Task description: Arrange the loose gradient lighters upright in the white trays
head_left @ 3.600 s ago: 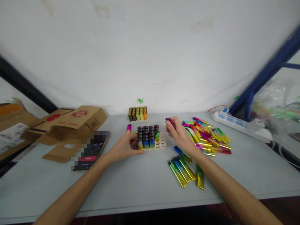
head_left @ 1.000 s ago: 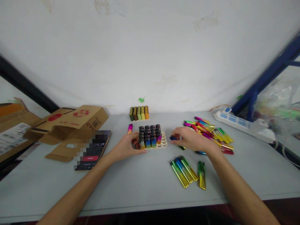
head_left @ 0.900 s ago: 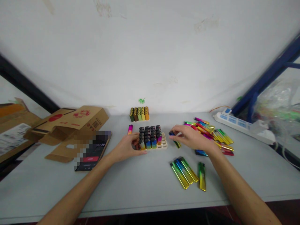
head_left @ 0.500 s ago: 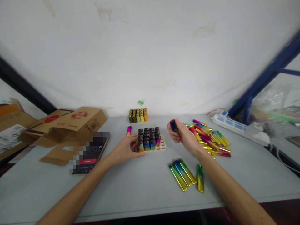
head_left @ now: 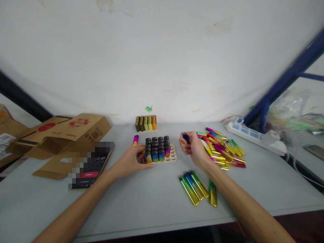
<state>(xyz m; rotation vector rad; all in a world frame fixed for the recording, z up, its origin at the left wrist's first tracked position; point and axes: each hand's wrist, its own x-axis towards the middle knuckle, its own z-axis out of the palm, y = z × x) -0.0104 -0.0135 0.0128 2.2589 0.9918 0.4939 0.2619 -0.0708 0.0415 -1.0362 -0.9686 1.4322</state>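
Note:
Several black-topped lighters [head_left: 155, 150] stand upright in rows in a white tray [head_left: 173, 156], whose right-hand holes show bare. My left hand [head_left: 133, 158] grips the tray's left end, thumb along the front and fingers behind. Right of the tray, my right hand [head_left: 191, 145] is closed around a dark blue lighter [head_left: 186, 137], raised above the table. A pink and yellow lighter [head_left: 135, 140] lies behind my left hand. In front of my right hand are several green, blue and gold lighters [head_left: 193, 187], one partly beneath the forearm.
A pile of shiny coloured lighters [head_left: 222, 148] lies right of my right hand, beside a white power strip [head_left: 255, 136]. Another filled tray [head_left: 146, 123] stands near the wall. An opened cardboard box [head_left: 83, 126] and a phone [head_left: 93, 165] are at the left.
The whole view has shifted slightly. My right hand has turned a little around the dark blue lighter, and my left hand keeps its place at the tray.

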